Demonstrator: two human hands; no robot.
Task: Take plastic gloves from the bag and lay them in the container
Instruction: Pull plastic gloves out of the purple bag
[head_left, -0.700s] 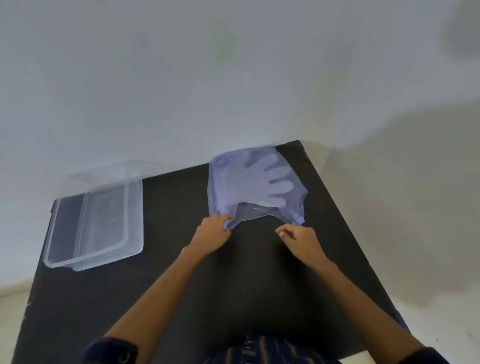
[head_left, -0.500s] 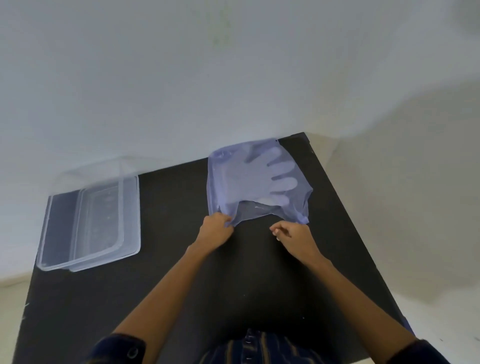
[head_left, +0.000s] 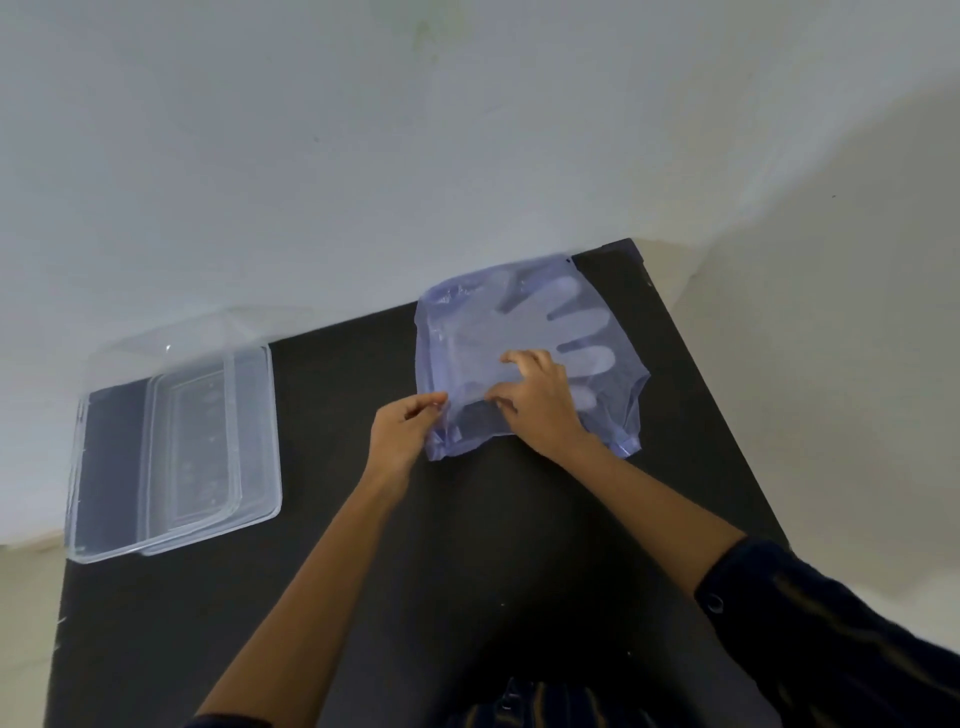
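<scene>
Hands shifted since half a second ago: our right hand (head_left: 537, 400), then pinching at bag (head_left: 524, 358) mouth, now reaches in, fingers spread over gloves (head_left: 566, 332). Left hand (head_left: 405, 428) still pinches mouth edge between thumb and fingertips. We judge extraction beginning. Gloves lie inside bag, just beyond right fingertips. Container (head_left: 174, 452) well left of left fingers; nothing visible in it, no gloves yet.

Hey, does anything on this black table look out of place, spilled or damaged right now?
Nothing stands out. The clear container sits flat and empty near the table's left edge. The bluish bag lies flat with gloves showing inside, the left hand pinching its opening and the right hand reaching in.
</scene>
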